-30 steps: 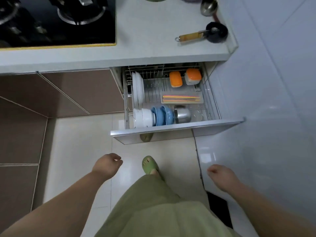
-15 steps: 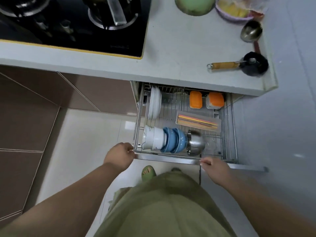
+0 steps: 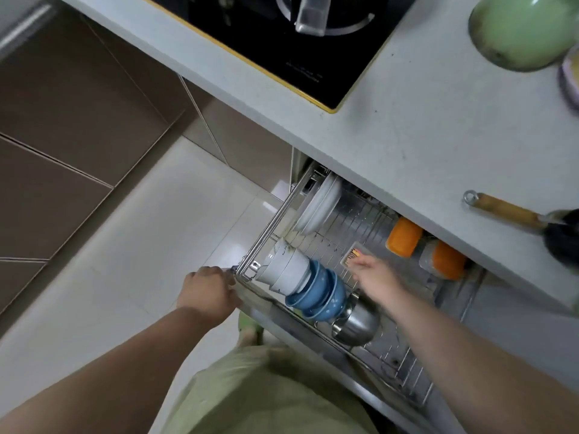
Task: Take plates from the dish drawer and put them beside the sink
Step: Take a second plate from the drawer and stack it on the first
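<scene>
Fingers of the left hand [image 3: 208, 292] curl on the dish drawer [image 3: 316, 332] corner; right hand [image 3: 374, 277] spreads empty inside.
White plates [image 3: 318, 206] stand upright at the rack's back left, behind white bowls [image 3: 283, 269], blue bowls [image 3: 319, 291] and a steel bowl [image 3: 357, 322].

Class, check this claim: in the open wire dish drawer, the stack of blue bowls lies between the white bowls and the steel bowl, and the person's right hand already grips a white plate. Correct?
Not quite. The head view shows the right hand empty, reaching over the wire dish drawer; the white plates stand untouched at the back. The blue bowls do lie between the white bowls and the steel bowl.
</scene>
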